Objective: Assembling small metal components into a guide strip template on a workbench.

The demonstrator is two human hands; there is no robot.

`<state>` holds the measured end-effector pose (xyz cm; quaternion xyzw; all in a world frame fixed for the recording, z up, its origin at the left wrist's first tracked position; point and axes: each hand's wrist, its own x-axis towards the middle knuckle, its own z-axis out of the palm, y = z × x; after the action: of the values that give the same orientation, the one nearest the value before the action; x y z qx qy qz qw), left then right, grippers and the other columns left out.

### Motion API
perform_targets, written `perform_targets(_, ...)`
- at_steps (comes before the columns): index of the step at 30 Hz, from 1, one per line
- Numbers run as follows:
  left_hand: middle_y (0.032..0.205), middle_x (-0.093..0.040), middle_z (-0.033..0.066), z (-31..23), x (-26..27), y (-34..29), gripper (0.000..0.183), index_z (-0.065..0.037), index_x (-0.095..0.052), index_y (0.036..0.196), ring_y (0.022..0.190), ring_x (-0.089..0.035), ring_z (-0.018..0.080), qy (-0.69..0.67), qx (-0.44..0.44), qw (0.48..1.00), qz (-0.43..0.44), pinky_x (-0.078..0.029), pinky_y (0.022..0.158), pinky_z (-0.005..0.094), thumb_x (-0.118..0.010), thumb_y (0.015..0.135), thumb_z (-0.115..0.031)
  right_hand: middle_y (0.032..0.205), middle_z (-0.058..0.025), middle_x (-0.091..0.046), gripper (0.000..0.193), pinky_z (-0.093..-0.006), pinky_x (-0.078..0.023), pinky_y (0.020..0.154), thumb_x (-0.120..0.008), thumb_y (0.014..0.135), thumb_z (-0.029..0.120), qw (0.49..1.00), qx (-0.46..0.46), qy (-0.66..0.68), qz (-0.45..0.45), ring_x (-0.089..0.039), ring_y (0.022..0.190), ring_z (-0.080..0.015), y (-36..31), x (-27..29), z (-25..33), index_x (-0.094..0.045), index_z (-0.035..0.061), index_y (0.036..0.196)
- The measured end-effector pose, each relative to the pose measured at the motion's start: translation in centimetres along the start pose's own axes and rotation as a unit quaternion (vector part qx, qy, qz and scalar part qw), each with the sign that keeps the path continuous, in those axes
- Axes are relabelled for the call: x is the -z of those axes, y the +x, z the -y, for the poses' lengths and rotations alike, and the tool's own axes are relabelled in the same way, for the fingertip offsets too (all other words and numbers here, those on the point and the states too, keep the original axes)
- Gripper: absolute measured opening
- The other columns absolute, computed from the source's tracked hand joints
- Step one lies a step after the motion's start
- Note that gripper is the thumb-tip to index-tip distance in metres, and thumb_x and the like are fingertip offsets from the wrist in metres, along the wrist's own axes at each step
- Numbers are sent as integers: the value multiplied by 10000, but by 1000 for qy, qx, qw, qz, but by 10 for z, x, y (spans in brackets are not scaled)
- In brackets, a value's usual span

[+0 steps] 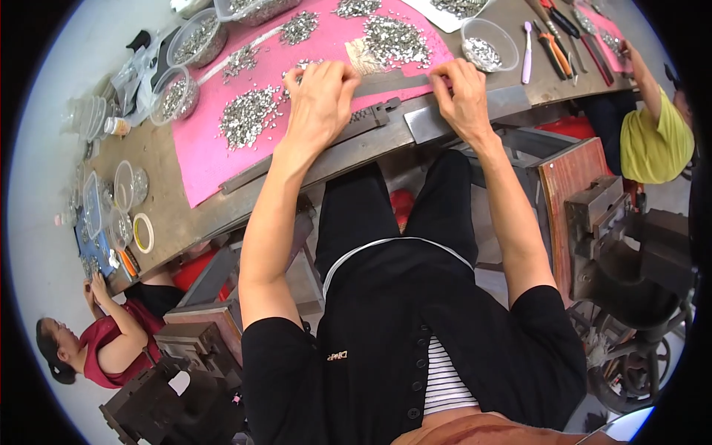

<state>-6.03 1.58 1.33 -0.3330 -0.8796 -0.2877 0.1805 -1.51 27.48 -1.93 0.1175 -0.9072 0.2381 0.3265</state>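
Observation:
A flat grey metal strip (pixel 393 83) spans the gap between my hands, just above the table's near edge. My left hand (pixel 317 104) is closed with bent fingers at the strip's left end. At its right end my right hand (pixel 463 98) pinches it between thumb and fingers. Below the strip, a long metal bar with a toothed part (pixel 365 116) runs along the table edge. A smooth metal plate (pixel 430 126) lies beside that bar, below my right hand. Small silvery metal pieces (pixel 251 119) are heaped on the pink mat (pixel 194 159). My fingertips are partly hidden.
Clear plastic tubs of metal pieces stand left (pixel 176 96) and right (pixel 489 46) of the mat. A lilac toothbrush (pixel 527 53) and orange-handled pliers (pixel 552 53) lie at right. A tape roll (pixel 144 233) lies far left. Co-workers sit at both ends.

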Motion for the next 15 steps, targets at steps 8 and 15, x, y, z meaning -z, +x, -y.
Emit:
perform_targets(8, 940, -608, 46, -26, -1, -58, 133, -88, -622, 985, 968, -592, 246, 7, 60, 998, -31, -344, 975, 471, -698, 877, -106, 951, -67, -602, 125, -383, -421, 814, -676, 820, 53, 973, 110, 170, 113, -567, 910, -262, 4, -22, 72, -594, 48, 915)
perform_targets(15, 958, -633, 49, -26, -5, -58, 123, -73, -630, 981, 966, -594, 248, 61, 45, 996, -49, -352, 961, 434, -701, 893, -121, 955, -73, -624, 168, -373, -430, 817, -708, 797, 24, 975, 163, 121, 94, -588, 889, -268, 4, -29, 78, -598, 36, 923)
